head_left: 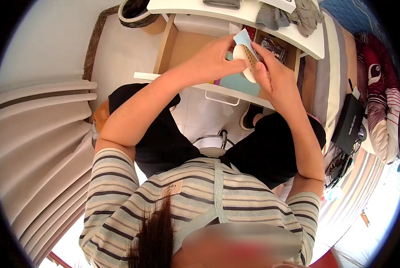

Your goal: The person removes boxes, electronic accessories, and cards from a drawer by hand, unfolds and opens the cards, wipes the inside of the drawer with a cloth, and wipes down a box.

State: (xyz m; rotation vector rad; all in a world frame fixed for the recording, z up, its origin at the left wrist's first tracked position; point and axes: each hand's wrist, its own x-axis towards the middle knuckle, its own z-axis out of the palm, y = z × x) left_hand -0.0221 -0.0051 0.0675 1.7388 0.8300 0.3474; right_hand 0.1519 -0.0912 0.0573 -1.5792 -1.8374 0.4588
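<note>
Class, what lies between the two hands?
In the head view: a dotted white object and a light-blue flat piece, between left hand and right hand.

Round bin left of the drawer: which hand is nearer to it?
Left. The left hand is above the open drawer, to the right of the bin; the right hand is farther right, beyond the white oval item.

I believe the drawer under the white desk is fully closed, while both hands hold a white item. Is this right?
Not entirely: the head view shows the drawer open, under the white desk. The left hand and right hand do hold the white item.
</note>
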